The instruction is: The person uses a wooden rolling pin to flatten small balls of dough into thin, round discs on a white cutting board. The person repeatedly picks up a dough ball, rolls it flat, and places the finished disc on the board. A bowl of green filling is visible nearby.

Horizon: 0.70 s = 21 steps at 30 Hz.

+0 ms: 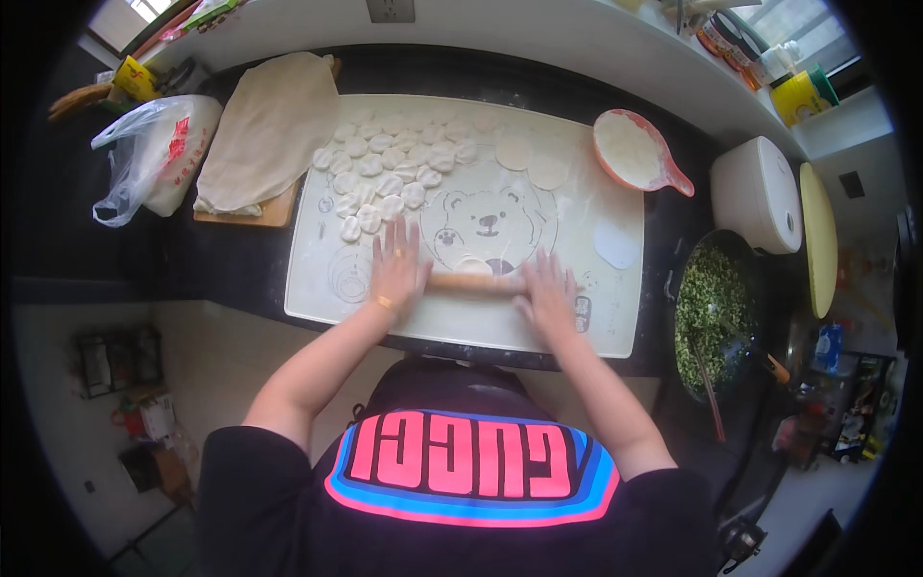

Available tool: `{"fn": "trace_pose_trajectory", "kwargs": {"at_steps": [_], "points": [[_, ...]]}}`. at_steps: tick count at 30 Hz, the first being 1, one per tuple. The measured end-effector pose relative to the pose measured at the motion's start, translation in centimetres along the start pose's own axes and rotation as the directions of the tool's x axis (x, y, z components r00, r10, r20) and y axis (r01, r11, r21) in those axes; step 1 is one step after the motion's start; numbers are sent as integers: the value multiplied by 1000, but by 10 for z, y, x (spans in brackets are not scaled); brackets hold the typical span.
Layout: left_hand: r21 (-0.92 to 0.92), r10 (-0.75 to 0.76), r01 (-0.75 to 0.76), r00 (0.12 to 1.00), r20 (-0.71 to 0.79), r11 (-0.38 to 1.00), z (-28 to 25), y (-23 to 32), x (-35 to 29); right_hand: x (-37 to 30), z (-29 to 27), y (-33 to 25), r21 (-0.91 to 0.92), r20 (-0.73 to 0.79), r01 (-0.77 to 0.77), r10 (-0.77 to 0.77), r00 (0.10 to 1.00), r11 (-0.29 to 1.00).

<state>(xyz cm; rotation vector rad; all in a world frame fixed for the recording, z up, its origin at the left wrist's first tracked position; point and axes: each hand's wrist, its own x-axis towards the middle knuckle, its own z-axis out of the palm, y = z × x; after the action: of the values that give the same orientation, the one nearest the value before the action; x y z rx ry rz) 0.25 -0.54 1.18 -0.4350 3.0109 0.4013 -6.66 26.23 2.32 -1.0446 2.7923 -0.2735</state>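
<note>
A wooden rolling pin (476,283) lies crosswise on the pale mat (461,327), slightly smeared by motion. My left hand (398,269) rests on its left end with the fingers stretched forward, and my right hand (551,298) lies the same way over the right end. Both hands are open, pressing on the pin rather than wrapped round it. A small dough disc (472,265) shows just beyond the pin, partly hidden by it. Many small flattened dough pieces (392,183) cover the mat's far left. Two wider rolled dough rounds (549,173) lie right of them.
A red bowl of flour (630,151) and a white scraper (614,246) are at right. Beyond stand a pan of chopped green filling (713,313) with chopsticks and a white appliance (758,195). At left, a dough sheet (269,130) covers a wooden board beside a plastic bag (163,154).
</note>
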Motion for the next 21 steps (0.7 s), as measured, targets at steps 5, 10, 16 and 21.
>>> {"fn": "trace_pose_trajectory", "kwargs": {"at_steps": [5, 10, 16, 21], "points": [[24, 123, -124, 991, 43, 992, 8, -4, -41, -37, 6, -9, 79, -17, -20, 22, 1000, 997], [62, 87, -81, 991, -103, 995, 7, 6, 13, -1, 18, 3, 101, -147, -136, 150, 978, 986], [-95, 353, -344, 930, 103, 934, 3, -1, -15, -57, 33, -2, 111, -253, -48, 75, 964, 993], [-466, 386, -306, 919, 84, 830, 6, 44, 35, -60, 33, -5, 111, -336, -2, 39, 941, 994]]}}
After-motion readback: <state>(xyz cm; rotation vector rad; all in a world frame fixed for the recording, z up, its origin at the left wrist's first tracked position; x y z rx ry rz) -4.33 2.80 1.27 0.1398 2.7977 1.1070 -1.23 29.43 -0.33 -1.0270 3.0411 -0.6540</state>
